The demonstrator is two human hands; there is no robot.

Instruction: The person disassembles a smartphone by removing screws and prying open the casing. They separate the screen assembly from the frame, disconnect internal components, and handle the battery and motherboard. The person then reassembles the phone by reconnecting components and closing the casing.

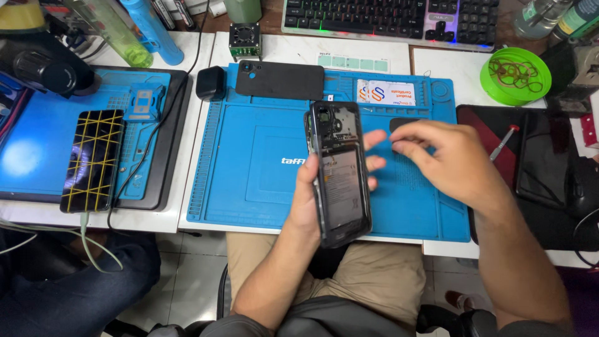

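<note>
A person's left hand (312, 200) grips an opened phone (337, 171) with its back cover off, upright above the front edge of a blue work mat (249, 168) on the surface. The right hand (446, 159) hovers just beside it over the mat, fingers pinched together, holding nothing visible. A black back cover (281, 80) lies at the mat's far edge.

The opened phone (337, 175) hides the left hand's (324, 187) palm, and the keyboard (390, 19) is cut off at the top edge.
</note>
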